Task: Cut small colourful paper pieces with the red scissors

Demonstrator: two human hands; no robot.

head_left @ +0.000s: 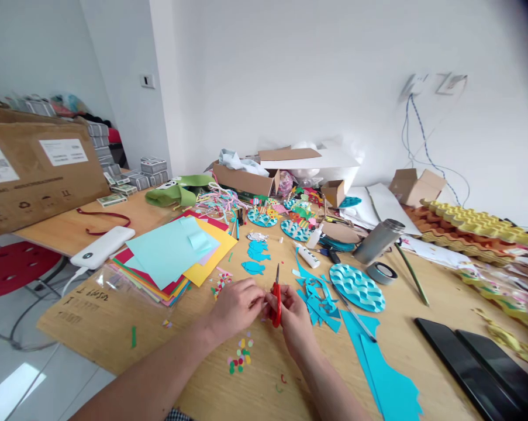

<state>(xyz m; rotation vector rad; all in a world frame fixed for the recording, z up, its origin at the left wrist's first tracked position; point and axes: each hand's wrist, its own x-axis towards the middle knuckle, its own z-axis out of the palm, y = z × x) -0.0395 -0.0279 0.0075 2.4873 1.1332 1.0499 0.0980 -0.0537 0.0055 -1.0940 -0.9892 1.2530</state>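
Observation:
My right hand (293, 318) grips red-handled scissors (276, 304), their blades pointing away from me and looking closed. Close beside them, my left hand (240, 304) has its fingers pinched together near the scissors' handles; whatever is between the fingertips is hidden. Small coloured paper dots (241, 354) lie on the table below my hands. Beyond them are blue paper fish (253, 268) in a column. Blue paper scraps (318, 301) are heaped to the right of my right hand, with a larger cut blue sheet (384, 368) nearer me.
Stacked coloured paper (167, 251) and a white power bank (102, 245) lie left. A wavy blue oval (357, 286), a tape roll (382, 273) and a metal bottle (380, 241) stand right, with dark phones (465, 368) nearer. Cardboard boxes (246, 178) line the back.

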